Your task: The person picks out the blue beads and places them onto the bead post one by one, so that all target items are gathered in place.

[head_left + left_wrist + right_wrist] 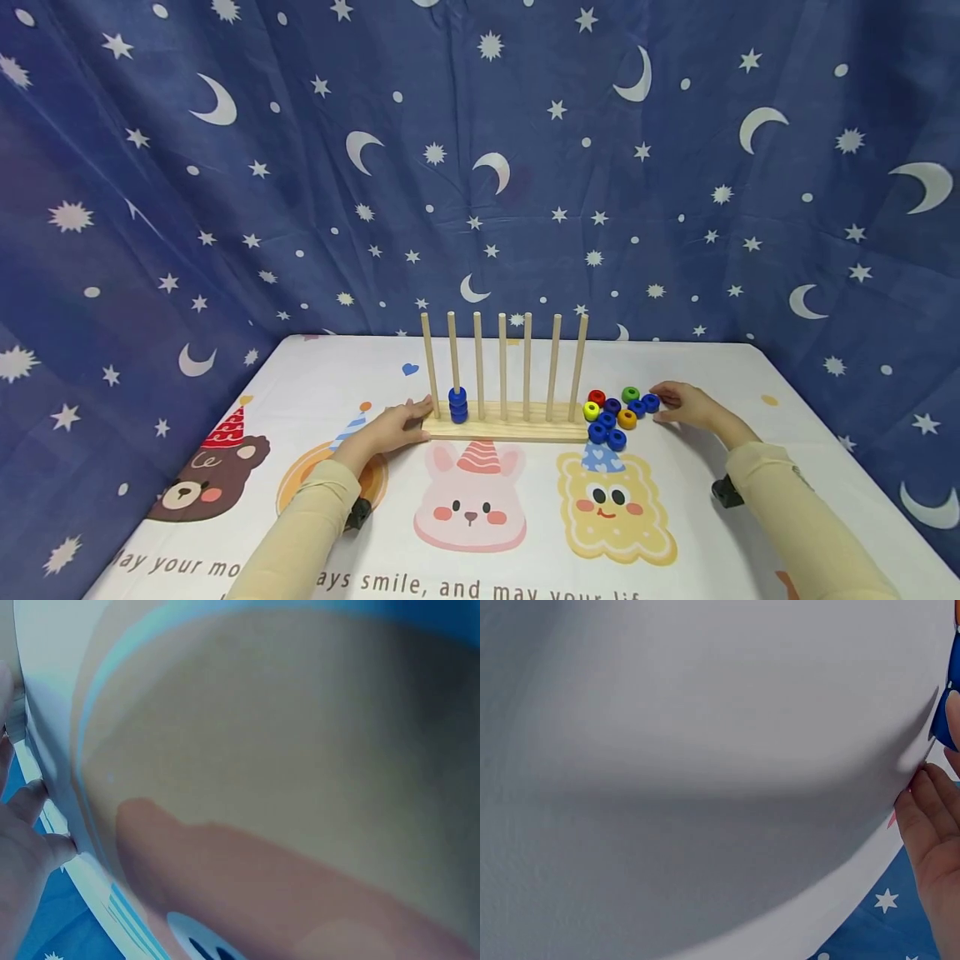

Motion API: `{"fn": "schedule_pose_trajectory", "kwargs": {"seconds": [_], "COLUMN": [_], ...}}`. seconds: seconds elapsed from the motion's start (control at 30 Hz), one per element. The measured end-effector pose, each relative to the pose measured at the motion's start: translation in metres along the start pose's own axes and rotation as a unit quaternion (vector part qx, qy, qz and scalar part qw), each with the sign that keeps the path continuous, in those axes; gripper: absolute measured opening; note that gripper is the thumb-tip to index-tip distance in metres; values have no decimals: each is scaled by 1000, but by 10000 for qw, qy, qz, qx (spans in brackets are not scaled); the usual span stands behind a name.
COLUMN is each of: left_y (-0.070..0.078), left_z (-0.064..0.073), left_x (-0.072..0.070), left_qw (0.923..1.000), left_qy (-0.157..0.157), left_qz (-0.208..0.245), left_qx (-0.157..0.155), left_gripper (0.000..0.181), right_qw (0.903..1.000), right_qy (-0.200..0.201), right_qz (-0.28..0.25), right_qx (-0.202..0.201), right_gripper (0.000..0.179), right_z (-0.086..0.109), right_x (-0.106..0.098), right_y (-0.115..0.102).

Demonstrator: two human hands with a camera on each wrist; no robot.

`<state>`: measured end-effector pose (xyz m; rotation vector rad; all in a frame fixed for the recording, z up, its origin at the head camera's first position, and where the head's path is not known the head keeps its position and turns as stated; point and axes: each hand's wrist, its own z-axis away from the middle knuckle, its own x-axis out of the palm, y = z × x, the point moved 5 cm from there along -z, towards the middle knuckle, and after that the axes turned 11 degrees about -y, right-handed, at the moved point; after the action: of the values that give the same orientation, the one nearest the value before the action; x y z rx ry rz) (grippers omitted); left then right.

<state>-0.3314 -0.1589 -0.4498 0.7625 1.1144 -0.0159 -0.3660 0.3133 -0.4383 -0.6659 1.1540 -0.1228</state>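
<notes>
A wooden peg rack (pixel 506 431) with several upright pegs stands on the table. Blue beads (pixel 457 406) are stacked low on its second peg from the left. My left hand (pixel 392 427) holds the left end of the rack's base, thumb at the front and fingers behind. To the right of the rack, my right hand (pixel 686 406) is at the edge of a loose bead pile, its fingertips right at the outermost blue bead (pixel 651 403). In the right wrist view its fingers (pixel 922 814) are fairly straight and low over the cloth, near a blue bead (pixel 945 724).
Beside the rack's right end lie a red bead (pixel 596 397), a yellow bead (pixel 591 411), a green bead (pixel 630 394), an orange bead (pixel 627 419) and several blue ones. A printed white cloth (pixel 360 562) covers the table. Behind hangs a blue curtain (pixel 420 208) with moons and stars.
</notes>
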Motion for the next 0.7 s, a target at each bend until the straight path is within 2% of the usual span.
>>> {"fn": "schedule_pose_trajectory", "kwargs": {"seconds": [0.37, 0.7], "left_y": [-4, -2], "left_z": [1, 0], "left_x": [1, 1], "left_qw": [10000, 9999], "left_qy": [40, 20], "left_qz": [42, 30], "left_qx": [49, 101], "left_gripper": [60, 60], "right_qw": [9987, 9992], "right_qy": [286, 357], "right_qz": [292, 158], "right_qx": [-309, -114], "right_gripper": [25, 30], "right_z": [-3, -3], "right_x": [1, 2], "right_y": [-1, 3]}}
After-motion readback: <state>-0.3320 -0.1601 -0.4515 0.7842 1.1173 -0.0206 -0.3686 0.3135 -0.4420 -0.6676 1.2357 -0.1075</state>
